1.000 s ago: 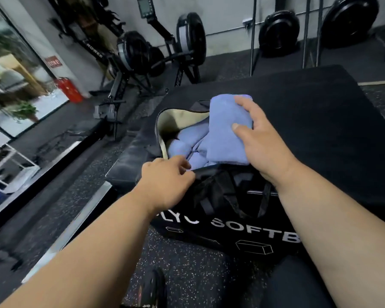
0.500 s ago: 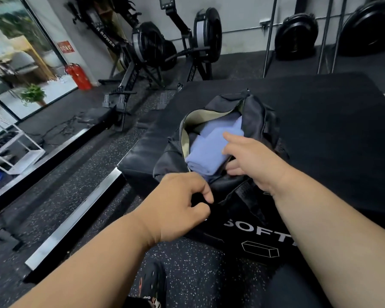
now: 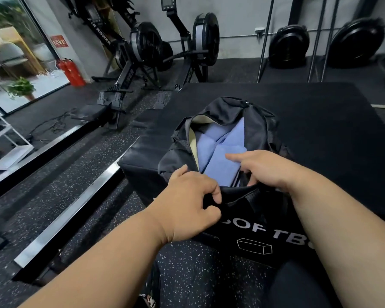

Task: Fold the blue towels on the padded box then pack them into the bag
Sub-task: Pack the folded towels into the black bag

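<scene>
The black bag (image 3: pixel 227 121) was seen standing at the near left corner of the padded box (image 3: pixel 320 134), with its mouth held open. The blue towels (image 3: pixel 220 156) were already lying inside it, folded, the nearest one highest and close to the near rim. The left hand (image 3: pixel 187 203) was placed at about 7 o'clock of the opening, its fingers (image 3: pixel 211 194) curled and clamped on the black near edge of the bag. The right hand (image 3: pixel 267 170) was placed at about 4 o'clock, the forefinger stretched out over the top towel and the other fingers bent; whether anything was pinched by them could not be told.

It was judged that the top towel could be unfolded or pushed into a lump if it were pressed only at one corner. The rim could also slip from the left fingers, so that the mouth would fall shut over the towel. As the bag stood near the box edge, it could be pulled off by a strong tug.
</scene>
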`<state>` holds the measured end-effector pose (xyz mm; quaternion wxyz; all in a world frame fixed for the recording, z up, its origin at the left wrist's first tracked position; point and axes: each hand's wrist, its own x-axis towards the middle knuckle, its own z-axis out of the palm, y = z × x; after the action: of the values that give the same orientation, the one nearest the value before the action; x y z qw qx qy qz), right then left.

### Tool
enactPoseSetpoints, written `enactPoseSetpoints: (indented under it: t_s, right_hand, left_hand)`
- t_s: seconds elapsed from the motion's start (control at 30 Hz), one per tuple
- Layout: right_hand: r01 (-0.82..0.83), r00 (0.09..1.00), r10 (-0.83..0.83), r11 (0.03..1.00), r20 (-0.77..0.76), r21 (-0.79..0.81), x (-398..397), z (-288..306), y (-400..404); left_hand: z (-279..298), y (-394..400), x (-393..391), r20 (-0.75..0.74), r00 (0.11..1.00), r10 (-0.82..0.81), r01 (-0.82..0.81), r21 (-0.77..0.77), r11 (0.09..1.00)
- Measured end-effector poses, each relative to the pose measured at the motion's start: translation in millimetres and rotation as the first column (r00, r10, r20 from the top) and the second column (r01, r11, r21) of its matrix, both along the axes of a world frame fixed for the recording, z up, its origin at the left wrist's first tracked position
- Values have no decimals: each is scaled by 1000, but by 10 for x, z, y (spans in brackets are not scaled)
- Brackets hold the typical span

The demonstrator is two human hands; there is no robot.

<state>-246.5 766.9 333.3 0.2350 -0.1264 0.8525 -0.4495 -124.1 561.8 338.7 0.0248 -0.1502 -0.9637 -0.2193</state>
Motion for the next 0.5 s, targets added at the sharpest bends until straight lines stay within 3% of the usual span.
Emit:
enactPoseSetpoints:
  t_s: [0.3,0.5]
  right_hand:
    - [1,1000,0,999,-11,33,56,-171,-54]
    - [-112,990,123,984,-72,141,111,-43,-94]
  left_hand:
    - [-79,5,22,5,999,31,-32,11,999]
    - [-135,-16,42,-4,999,40,-40,-50,998]
